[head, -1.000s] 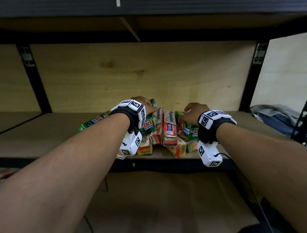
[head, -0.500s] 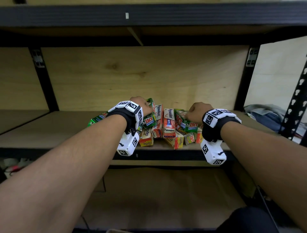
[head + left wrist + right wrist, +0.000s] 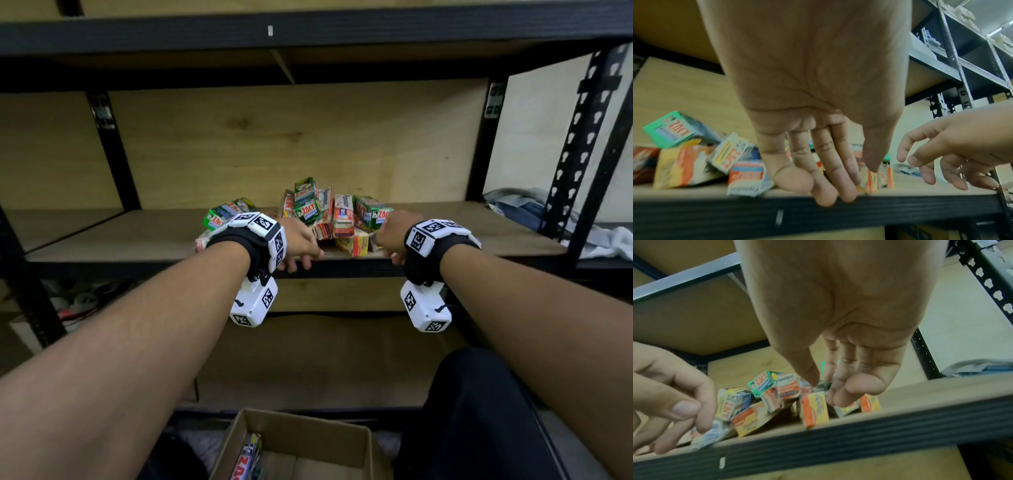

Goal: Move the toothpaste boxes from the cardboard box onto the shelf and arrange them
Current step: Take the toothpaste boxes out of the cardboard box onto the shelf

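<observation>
A loose heap of toothpaste boxes, green, red and yellow, lies on the wooden shelf near its front edge. The same heap of toothpaste boxes shows in the left wrist view and as toothpaste boxes in the right wrist view. My left hand hangs over the shelf's black front rail, fingers relaxed, holding nothing. My right hand hovers just right of it, fingers loose and empty. The cardboard box stands on the floor below, with a few toothpaste boxes left in it.
A black metal rail edges the shelf front. Black uprights frame the bay, and another shelf board sits overhead. Crumpled cloth lies in the bay to the right. My dark trouser leg is beside the cardboard box.
Both hands have let go of the boxes and drawn back from the heap to the shelf's front edge. My head has tipped down, bringing the cardboard box into view.
</observation>
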